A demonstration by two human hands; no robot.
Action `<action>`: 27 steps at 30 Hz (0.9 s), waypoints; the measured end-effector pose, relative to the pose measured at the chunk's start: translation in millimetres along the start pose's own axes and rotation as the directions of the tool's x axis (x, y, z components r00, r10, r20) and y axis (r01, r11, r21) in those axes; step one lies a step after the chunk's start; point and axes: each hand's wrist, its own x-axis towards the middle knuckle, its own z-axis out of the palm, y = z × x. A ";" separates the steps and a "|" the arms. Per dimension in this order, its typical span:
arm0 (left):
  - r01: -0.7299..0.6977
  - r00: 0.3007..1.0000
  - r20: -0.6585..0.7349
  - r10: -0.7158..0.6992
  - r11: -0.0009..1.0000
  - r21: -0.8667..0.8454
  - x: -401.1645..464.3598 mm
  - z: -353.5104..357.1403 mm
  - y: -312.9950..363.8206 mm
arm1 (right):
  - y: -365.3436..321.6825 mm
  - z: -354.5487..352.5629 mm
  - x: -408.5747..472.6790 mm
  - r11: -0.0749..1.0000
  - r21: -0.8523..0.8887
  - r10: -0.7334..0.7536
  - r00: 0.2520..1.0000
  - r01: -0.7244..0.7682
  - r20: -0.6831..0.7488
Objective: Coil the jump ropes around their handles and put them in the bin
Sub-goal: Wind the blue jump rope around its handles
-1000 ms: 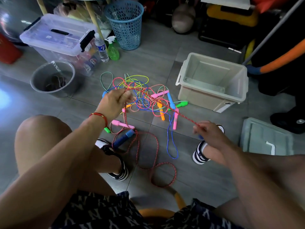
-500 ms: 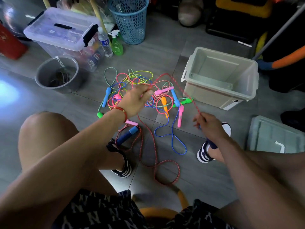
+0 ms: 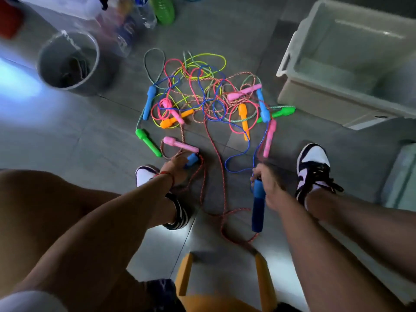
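Note:
A tangle of coloured jump ropes (image 3: 202,95) with pink, blue, green and orange handles lies on the grey floor. My right hand (image 3: 269,188) grips a long blue handle (image 3: 257,208) that points down toward me. A red-and-white braided rope (image 3: 222,188) runs from the pile and loops between my feet. My left hand (image 3: 176,170) is down on the floor, its fingers closing round a second blue handle (image 3: 191,159) beside a pink handle (image 3: 180,145). The open grey bin (image 3: 351,61) stands at the right, with nothing visible in it.
A grey bucket (image 3: 67,61) stands at the left, with a clear lidded box and bottles behind it. My shoes (image 3: 313,167) flank the ropes. A bin lid (image 3: 403,176) lies at the right edge. An orange stool (image 3: 225,284) is under me.
My left hand has come back from the pile down to the blue handle near my left foot. My right hand has dropped lower. The view has tilted down and closer.

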 end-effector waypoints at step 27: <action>-0.410 0.912 -0.220 0.346 0.792 -0.454 -44.3 -14.7 73.3 | -55.0 26.4 -42.9 0.885 -0.082 -0.456 0.889 0.458 0.051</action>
